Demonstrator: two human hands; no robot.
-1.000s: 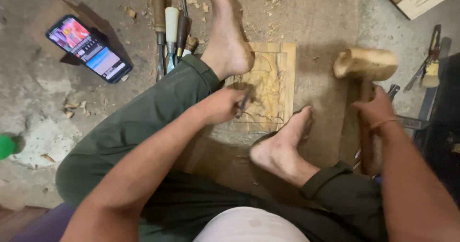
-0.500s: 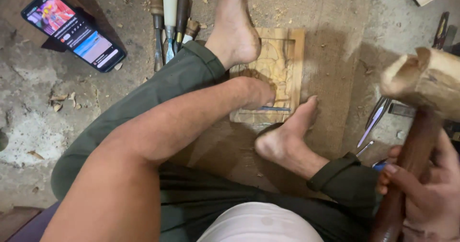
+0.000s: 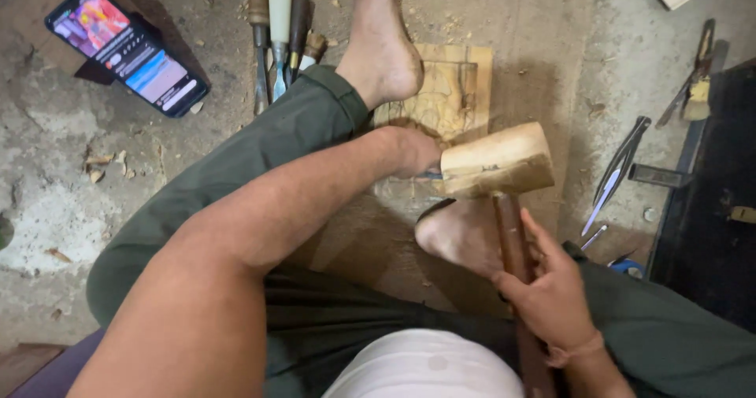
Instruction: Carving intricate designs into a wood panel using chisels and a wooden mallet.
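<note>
Fingers of the right hand (image 3: 551,296) are wrapped tight around the dark handle of a wooden mallet (image 3: 496,162), low on the shaft, well below its pale round head. That head is held against the butt of a chisel (image 3: 429,175), which is clasped in the closed left hand (image 3: 409,152); only a short bit of the chisel is seen. Both tools are placed over a carved wooden panel (image 3: 449,91), which is pinned to the floor between 2 bare feet. The mallet is judged solid and heavy at the head, stiff throughout, best gripped low on the handle. Spare chisels (image 3: 276,28) and a lit phone (image 3: 126,48) are laid nearby.
</note>
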